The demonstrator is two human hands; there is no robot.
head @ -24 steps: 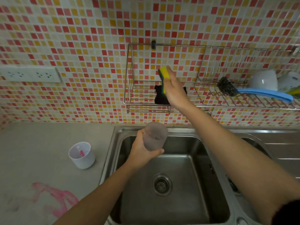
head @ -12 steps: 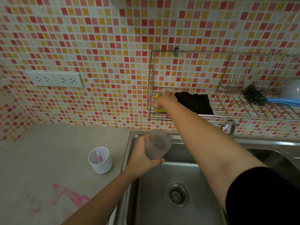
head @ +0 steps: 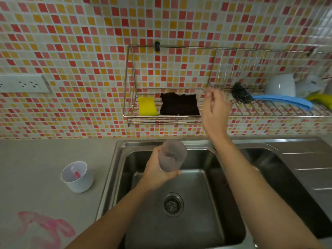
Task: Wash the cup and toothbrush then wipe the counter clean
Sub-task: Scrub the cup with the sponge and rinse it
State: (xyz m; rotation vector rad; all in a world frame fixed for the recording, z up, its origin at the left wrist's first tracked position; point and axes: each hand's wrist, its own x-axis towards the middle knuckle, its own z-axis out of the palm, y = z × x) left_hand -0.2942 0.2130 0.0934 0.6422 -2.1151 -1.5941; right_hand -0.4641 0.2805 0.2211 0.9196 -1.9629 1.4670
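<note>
My left hand [head: 158,169] grips a frosted grey cup [head: 171,156] over the back of the steel sink [head: 188,212]. My right hand [head: 214,108] is raised in front of the wire wall rack [head: 179,119], empty, fingers loosely apart, just right of a dark cloth [head: 179,105]. A yellow sponge [head: 147,106] stands in the rack's left end. A white cup [head: 78,177] on the grey counter [head: 36,168] holds a pink and white toothbrush head [head: 75,172]. A pink smear [head: 46,227] stains the counter at the near left.
The rack's right part carries a black scrubber [head: 240,93] with a blue handle [head: 283,100], a white bowl [head: 281,85] and a yellow item [head: 321,99]. A wall socket strip [head: 23,84] sits left. A drain [head: 173,204] lies mid-sink, with a second basin [head: 287,186] at the right.
My right hand set the yellow sponge down in the rack's left end, let go of it and moved right, now empty. My left hand has kept the grey cup over the sink.
</note>
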